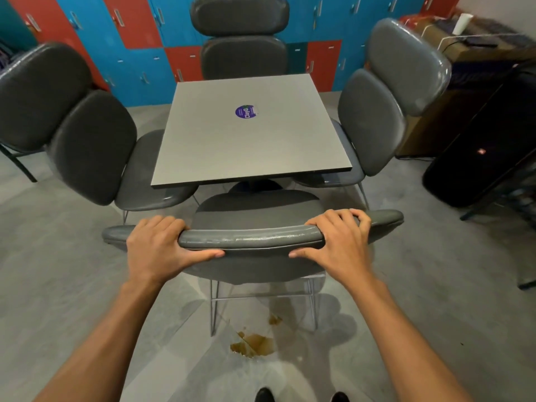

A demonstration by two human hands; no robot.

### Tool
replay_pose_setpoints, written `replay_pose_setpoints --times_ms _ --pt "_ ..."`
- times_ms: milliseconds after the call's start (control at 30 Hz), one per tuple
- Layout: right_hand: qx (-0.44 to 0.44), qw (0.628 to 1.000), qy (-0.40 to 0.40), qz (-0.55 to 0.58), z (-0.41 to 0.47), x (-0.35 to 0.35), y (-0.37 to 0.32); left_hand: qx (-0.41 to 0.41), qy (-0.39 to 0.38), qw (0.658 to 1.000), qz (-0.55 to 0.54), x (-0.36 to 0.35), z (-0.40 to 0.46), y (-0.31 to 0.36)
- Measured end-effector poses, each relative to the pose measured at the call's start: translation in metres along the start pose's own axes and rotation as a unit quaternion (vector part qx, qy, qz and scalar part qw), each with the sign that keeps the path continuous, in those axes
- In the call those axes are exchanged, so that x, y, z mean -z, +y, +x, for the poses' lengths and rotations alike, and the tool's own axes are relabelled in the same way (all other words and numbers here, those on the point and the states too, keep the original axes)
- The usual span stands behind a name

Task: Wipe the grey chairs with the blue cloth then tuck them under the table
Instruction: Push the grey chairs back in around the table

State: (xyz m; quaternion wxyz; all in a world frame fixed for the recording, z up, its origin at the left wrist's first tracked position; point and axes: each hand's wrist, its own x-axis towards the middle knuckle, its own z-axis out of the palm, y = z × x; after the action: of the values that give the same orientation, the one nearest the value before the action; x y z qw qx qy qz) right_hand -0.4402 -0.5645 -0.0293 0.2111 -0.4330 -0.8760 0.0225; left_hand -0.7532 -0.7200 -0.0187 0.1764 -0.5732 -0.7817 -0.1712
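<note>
1. Left chair (87, 140): sits at the table's (249, 132) left edge, seat partly under the top, backrest standing clear. Looks tucked, or close to it.
2. Left hand (158, 246): grip wrapped on the top rim of the near chair (252, 237), fingers over the far side, thumb along the near face. Holding the backrest, nothing else in it.
3. Near chair: at the table's near edge, seat front just short of the table edge, most of the seat visible. Not tucked yet. Wire legs on the floor behind it, brown stain (253, 345) on the floor by the rear legs.
4. Far chair (242, 39): at the table's far edge, only the backrest shows above the top. Reads as tucked.
5. Right hand (339, 242): same grip as the left, fingers curled over the rim, thumb on the near face. Holding the backrest.
6. Right chair (388, 111): at the table's right edge, seat partly under the top.
7. Blue cloth: not in view, neither hand has it. So my read is that wiping is done here and the tuck step is in hand, last chair of the four.
8. Next move calls for: straight push toward the table's near edge, both hands even so the chair doesn't yaw into either neighbouring seat. The gap between them looks tight. Stop when the backrest nears the table edge.
</note>
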Motion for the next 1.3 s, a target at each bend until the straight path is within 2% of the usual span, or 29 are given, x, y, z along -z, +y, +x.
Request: replay_pose_setpoints --times_ms 367,567,900,1300 --pt "0.003 1.000 -0.016 0.012 -0.024 0.009 -0.001 0.031 -0.041 0.999 -0.016 0.014 -0.035 0.012" --pt "0.024 1.000 0.008 0.017 -0.040 0.006 -0.009 0.017 -0.005 1.000 -0.009 0.017 -0.061 0.006" --pt "0.029 0.999 0.006 0.011 0.002 0.008 0.033 0.009 0.053 0.999 0.000 -0.009 -0.021 0.031" --pt "0.013 1.000 -0.022 0.010 -0.018 0.010 0.015 -0.017 0.049 0.999 -0.010 -0.003 -0.039 0.017"
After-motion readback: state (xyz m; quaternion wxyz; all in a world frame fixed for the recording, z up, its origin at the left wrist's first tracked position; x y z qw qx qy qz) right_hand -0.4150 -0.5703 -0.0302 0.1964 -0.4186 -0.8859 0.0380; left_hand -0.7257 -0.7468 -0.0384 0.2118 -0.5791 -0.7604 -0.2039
